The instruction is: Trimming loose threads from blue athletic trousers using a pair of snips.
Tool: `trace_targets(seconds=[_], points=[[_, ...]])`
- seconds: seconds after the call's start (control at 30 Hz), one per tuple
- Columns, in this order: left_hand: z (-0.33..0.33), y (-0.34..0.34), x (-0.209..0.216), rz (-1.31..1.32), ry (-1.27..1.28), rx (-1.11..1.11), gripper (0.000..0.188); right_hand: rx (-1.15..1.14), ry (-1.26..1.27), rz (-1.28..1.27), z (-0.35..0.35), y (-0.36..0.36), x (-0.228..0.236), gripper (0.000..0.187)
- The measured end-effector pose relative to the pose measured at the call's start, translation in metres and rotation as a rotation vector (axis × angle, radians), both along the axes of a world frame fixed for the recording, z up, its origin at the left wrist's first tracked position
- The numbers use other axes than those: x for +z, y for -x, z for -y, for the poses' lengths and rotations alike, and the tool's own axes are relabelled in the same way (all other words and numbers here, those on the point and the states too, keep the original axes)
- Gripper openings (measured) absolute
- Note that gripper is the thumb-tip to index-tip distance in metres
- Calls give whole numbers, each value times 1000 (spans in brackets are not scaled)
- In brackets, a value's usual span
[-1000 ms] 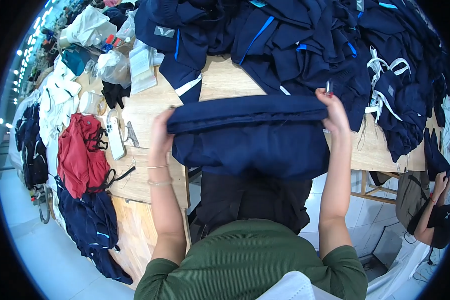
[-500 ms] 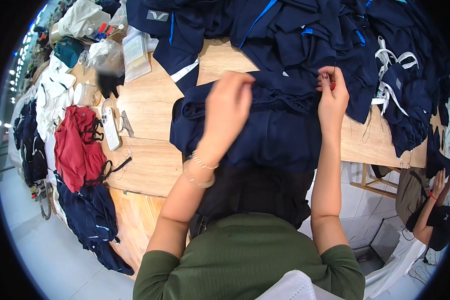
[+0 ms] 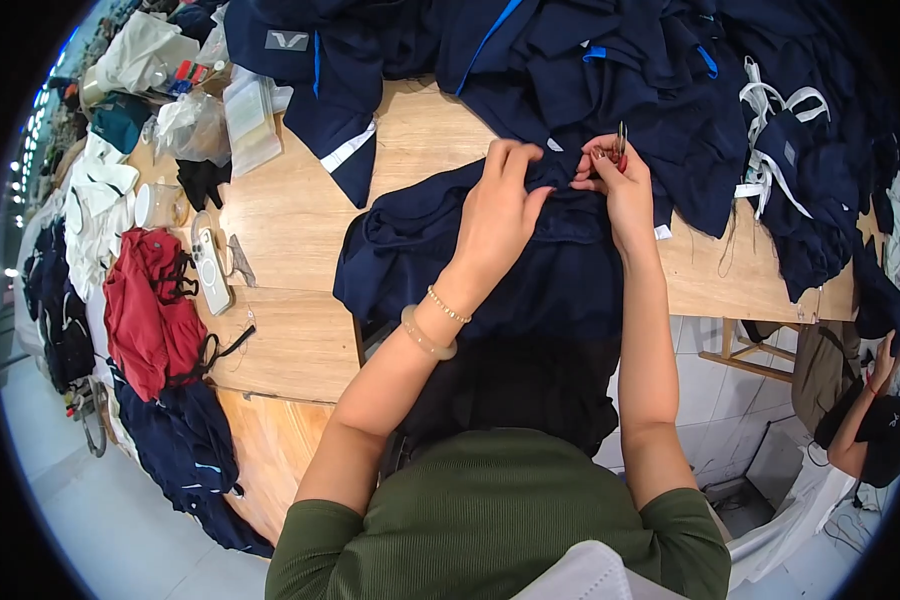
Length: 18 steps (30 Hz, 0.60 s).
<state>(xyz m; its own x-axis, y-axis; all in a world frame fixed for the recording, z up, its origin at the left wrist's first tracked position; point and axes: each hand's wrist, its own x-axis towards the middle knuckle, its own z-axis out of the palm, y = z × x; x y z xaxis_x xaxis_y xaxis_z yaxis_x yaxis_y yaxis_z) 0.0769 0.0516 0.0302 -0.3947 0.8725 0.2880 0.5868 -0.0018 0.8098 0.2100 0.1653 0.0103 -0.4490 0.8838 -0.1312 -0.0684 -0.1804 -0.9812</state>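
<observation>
Navy garment (image 3: pixel 550 275): lies beneath and toward the body from the left hand (image 3: pixel 500 210), its right end reaching under the right hand (image 3: pixel 618 185) and forearm.
Long axis: crosswise, from well left of the left hand to the right forearm, slanting slightly away from the body toward the right.
Nearer hand: the left, over the garment's far middle; the right sits at its far right corner.
Fingertips: the two hands face each other, just apart, with dark cloth between.
Left fingers: bent, thumb parted from forefinger; whether they grip a fold underneath, I cannot tell.
Right fingers: closed around a small pointed tool (image 3: pixel 623 145) with a red part, its tip away from the body; thumb and forefinger narrow toward the left hand, any pinch on cloth unclear.
Cloth: plain dark navy, loosely bunched, rolled along its far side, smoother nearer the body.
Beyond both hands: a navy pile (image 3: pixel 540 80) with bright blue strips, its border with the garment hard to make out.
Left of the left hand: bare wooden table (image 3: pixel 290 330).
</observation>
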Motion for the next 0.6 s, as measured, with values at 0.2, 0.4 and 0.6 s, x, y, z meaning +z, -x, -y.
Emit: trace_targets(seconds=[0.2,0.4,0.6], points=[[-29,6,-20,-182,-46,-60,16,14,7,-38,2,-1,-1,14],[-12,12,-27,215,-36,46,4,3,23,-39,3,-1,2,14],[17,22,-6,89,-91,148,8,16,38,-78,2,-5,3,13]])
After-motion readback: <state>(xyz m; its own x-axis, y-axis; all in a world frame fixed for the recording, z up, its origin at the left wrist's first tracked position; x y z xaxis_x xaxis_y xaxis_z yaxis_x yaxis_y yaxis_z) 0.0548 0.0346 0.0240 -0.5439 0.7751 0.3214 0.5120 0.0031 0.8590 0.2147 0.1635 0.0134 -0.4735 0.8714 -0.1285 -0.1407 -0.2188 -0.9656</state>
